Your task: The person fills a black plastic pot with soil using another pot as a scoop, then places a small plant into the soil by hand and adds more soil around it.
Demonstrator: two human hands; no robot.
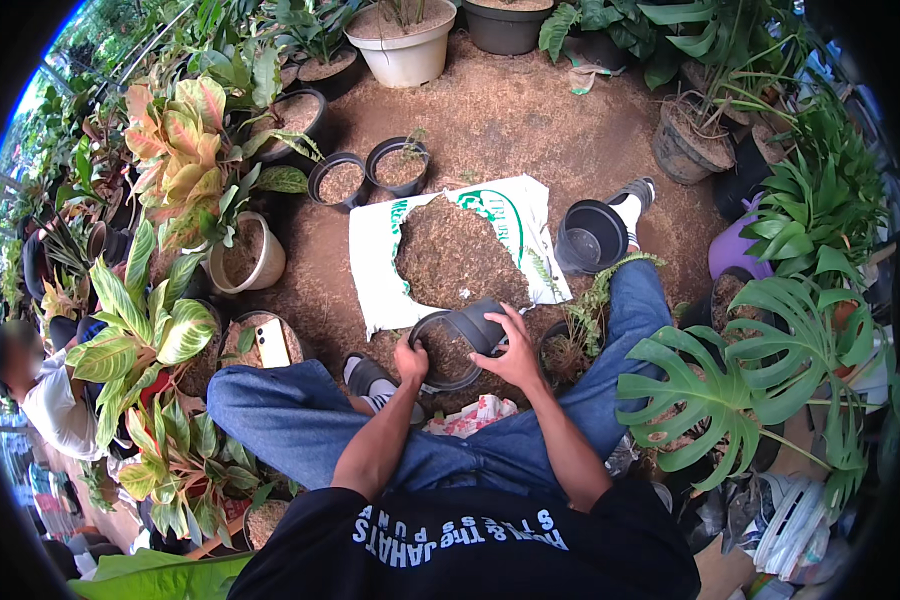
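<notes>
A black plastic nursery pot (450,352) lies tilted between my hands. My left hand (412,358) grips its left rim. My right hand (511,349) has thumb and fingers spread around the pot's base at the right; whether it bears on the base is hard to tell. Just beyond the pot, a heap of brown potting mix (457,251) rests on a white printed sack (371,259). An empty black pot (591,236) stands right of the sack. Beside my right knee is a potted fern (570,349). Two black pots of soil (337,182) stand behind the sack.
A phone (272,343) lies on a soil-filled pot at the left. Leafy potted plants crowd both sides, including a monstera (694,386) at right. A white pot (249,255) stands at left, another (401,45) at the back. A person (56,397) is at the far left.
</notes>
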